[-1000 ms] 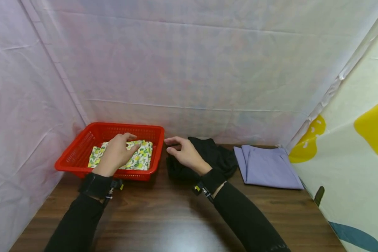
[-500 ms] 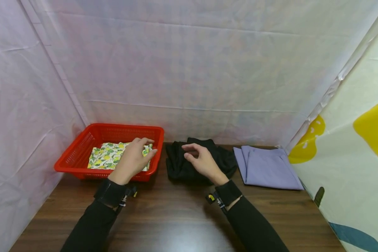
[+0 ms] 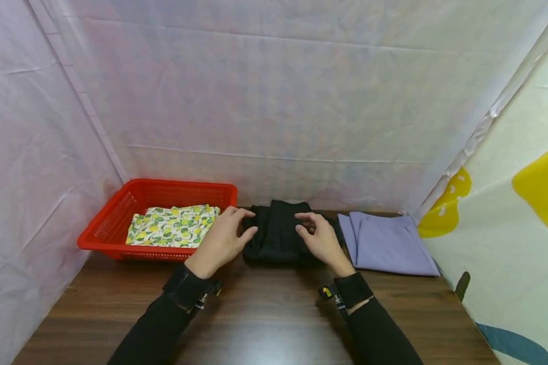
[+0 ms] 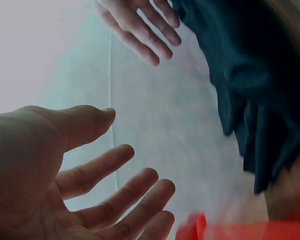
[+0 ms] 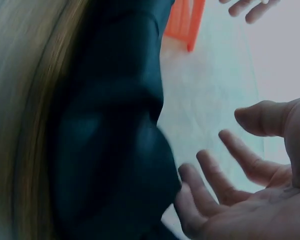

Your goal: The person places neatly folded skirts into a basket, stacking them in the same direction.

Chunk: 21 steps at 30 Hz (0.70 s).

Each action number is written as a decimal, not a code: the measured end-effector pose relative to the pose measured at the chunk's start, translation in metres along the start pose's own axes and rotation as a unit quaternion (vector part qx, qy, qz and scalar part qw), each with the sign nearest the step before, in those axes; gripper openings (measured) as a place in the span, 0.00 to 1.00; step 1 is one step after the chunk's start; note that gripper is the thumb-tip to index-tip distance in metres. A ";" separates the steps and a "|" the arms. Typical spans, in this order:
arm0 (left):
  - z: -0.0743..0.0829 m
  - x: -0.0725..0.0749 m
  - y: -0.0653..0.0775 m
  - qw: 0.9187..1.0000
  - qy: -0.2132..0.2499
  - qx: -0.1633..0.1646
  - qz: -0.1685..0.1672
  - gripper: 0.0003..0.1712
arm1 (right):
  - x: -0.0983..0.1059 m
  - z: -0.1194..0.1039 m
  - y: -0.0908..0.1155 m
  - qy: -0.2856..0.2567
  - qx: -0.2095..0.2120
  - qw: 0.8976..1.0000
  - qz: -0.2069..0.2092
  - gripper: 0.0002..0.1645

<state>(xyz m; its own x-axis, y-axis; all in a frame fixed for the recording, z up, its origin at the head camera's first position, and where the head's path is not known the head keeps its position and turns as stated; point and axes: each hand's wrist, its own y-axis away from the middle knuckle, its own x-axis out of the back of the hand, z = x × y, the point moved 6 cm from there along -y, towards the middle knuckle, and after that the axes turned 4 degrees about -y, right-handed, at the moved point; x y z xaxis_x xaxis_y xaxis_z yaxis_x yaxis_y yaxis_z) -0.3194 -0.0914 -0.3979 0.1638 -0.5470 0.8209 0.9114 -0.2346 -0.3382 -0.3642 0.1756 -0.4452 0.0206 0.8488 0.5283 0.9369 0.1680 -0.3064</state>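
Note:
A black cloth (image 3: 280, 233), bunched and loosely folded, lies on the brown table between my two hands. My left hand (image 3: 224, 238) hovers between the red basket and the cloth's left side, fingers spread and holding nothing. Over the cloth's right part is my right hand (image 3: 321, 238), thumb and fingers apart with nothing between them. In the left wrist view the cloth (image 4: 255, 85) hangs in folds beyond my relaxed fingers. The right wrist view has the cloth (image 5: 110, 130) close beside my fingertips (image 5: 187, 175).
A red plastic basket (image 3: 105, 244) stands on the left, with a folded lemon-print cloth (image 3: 164, 225) in it. A folded lavender cloth (image 3: 390, 243) lies right of the black one. White sheeting (image 3: 274, 101) rises behind the wooden table (image 3: 255, 324).
Both hands have moved to the right. The left has come from over the basket to the black cloth's left side; the right has crossed over the cloth. The cloths and basket stay put.

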 end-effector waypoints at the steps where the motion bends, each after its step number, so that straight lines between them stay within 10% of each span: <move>1: 0.004 -0.003 0.000 1.000 0.003 -0.002 -0.003 0.26 | 0.005 0.003 0.001 0.008 -0.002 1.000 0.012 0.23; 12: 0.027 -0.053 0.001 0.996 0.049 0.001 -0.073 0.27 | 0.026 0.079 -0.005 0.040 -0.006 0.997 0.071 0.36; 21: 0.013 -0.079 -0.008 0.992 0.034 0.094 -0.081 0.41 | 0.013 0.162 -0.025 0.090 -0.059 0.994 0.036 0.60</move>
<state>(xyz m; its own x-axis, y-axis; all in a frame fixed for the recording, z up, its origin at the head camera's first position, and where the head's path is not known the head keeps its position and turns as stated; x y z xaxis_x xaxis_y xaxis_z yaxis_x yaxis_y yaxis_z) -0.3347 -0.0359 -0.4543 -0.0113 -0.5691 0.8222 0.9788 -0.1744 -0.1072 -0.4442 0.2635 -0.5584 0.1411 0.7516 0.6444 0.9649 0.0412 -0.2594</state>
